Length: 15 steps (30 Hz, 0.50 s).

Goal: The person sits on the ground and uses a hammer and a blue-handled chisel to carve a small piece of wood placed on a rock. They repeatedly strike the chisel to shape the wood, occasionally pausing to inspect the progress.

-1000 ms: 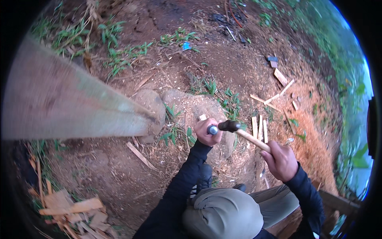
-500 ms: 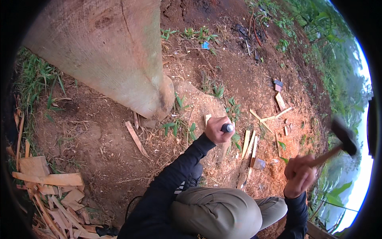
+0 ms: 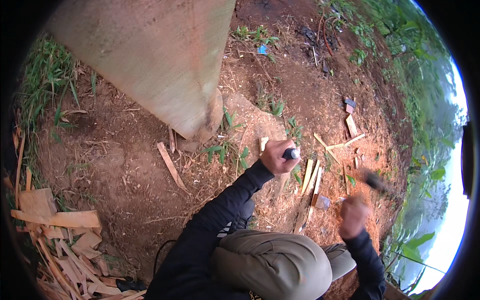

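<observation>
My left hand (image 3: 275, 157) is closed around the dark handle of a chisel (image 3: 291, 153), held with its round metal cap facing up. The blade is hidden below my fist. A pale piece of wood (image 3: 263, 144) shows just behind that hand. To the right, my right hand (image 3: 354, 218), smeared by motion, grips a hammer. Its dark, blurred head (image 3: 375, 181) is up and to the right of my fingers, apart from the chisel. My bent knee (image 3: 280, 262) in grey-green trousers is below and between my arms.
A large wooden slab (image 3: 160, 60) rises at the upper left. Split wood offcuts (image 3: 65, 219) are heaped at the lower left. Thin wooden strips (image 3: 314, 180) and shavings lie on the ground to the right. Green plants (image 3: 400, 35) border the far right.
My right hand has swung the hammer down and left, closer to the chisel. My left hand keeps its grip on the chisel. The view has shifted slightly.
</observation>
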### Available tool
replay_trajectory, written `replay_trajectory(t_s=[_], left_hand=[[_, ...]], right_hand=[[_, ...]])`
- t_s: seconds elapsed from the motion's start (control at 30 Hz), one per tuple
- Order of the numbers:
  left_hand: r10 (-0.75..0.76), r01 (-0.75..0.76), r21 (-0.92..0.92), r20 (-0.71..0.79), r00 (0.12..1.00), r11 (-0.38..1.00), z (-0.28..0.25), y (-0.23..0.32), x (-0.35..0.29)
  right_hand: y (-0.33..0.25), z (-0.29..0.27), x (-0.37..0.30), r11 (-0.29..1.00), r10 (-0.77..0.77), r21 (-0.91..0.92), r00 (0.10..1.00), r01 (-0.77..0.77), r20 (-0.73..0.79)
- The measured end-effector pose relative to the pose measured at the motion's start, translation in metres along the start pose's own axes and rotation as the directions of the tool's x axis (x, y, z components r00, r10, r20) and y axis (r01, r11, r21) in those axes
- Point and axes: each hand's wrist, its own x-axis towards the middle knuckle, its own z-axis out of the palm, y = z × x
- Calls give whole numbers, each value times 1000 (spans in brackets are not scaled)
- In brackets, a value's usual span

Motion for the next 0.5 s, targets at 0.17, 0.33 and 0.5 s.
replay_trajectory(t_s=[0.17,0.33,0.5], left_hand=[[8,-8,1,9,1000,1000,-18,-4,-6],[-9,9,22,-8,1000,1000,-11,-8,-6],[-33,33,9,45,998,999,-17,-18,-5]], right_hand=[[-35,-4,55,967,189,200,971,-158,-147],[-56,-18,55,775,196,631,947,9,-254],[-35,4,58,946,305,-169,937,-278,171]])
